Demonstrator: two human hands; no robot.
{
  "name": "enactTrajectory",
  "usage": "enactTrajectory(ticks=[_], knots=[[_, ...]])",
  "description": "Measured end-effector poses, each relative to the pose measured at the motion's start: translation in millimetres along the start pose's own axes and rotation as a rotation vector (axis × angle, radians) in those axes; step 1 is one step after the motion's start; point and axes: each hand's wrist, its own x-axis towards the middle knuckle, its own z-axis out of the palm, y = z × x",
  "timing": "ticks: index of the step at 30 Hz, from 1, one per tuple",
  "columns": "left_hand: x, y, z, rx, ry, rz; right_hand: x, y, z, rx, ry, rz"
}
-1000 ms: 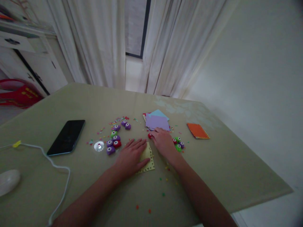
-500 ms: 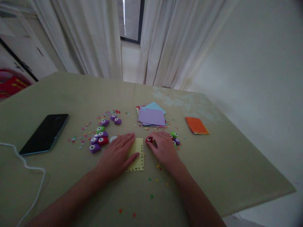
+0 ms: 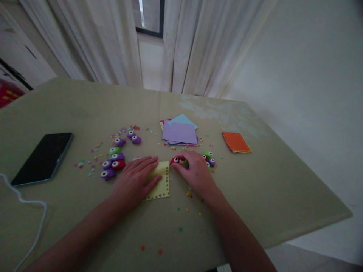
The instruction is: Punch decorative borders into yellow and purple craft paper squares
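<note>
Head view, going from the near side to the far side:
- Two orange-red paper bits (image 3: 143, 248) lie on the table (image 3: 283, 181) between the two forearms, which come in from the near edge at the left and at the right.
- Left hand (image 3: 136, 177) is placed palm down, its back facing up. Its four fingers are stretched and near to one another, and the thumb is wide apart from them.
- Yellow paper (image 3: 163, 185) is lying flat, partly under this left hand; small holes go along its right and near borders.
- Right hand (image 3: 197, 172) is curved, with the wrist toward the near right. Its thumb and fingers close narrowly on a red eye-marked piece (image 3: 175, 161), just beside the top right corner of the yellow paper.
- Something green (image 3: 185, 163) shows between the fingers of the right hand; I cannot tell if it is also held.
- Left of the left hand there is a group of purple, green and red eye-marked pieces (image 3: 117, 156), then the black-screened device (image 3: 42, 158) and the white cable (image 3: 36, 201).
- Right of the right hand, a smaller group (image 3: 210, 158) is partly hidden.
- Farther, purple and blue sheets (image 3: 180, 132) are stacked, and an orange sheet (image 3: 236, 142) lies to their right.
- Red object (image 3: 8, 94) at the left edge carries yellow marks, too blurred to read.
</note>
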Motion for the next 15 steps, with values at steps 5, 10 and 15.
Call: enactTrajectory(ticks=[5, 10, 15], knots=[[0.5, 0.5, -0.8, 0.011, -0.019, 0.0, 0.8, 1.8, 2.0, 0.009, 0.011, -0.008], [0.6, 0.3, -0.2, -0.002, -0.011, -0.003, 0.2, 0.5, 3.0, -0.013, -0.005, -0.025], [0.8, 0.8, -1.7, 0.005, -0.019, 0.002, -0.6, -1.2, 3.9, -0.026, 0.004, -0.036]])
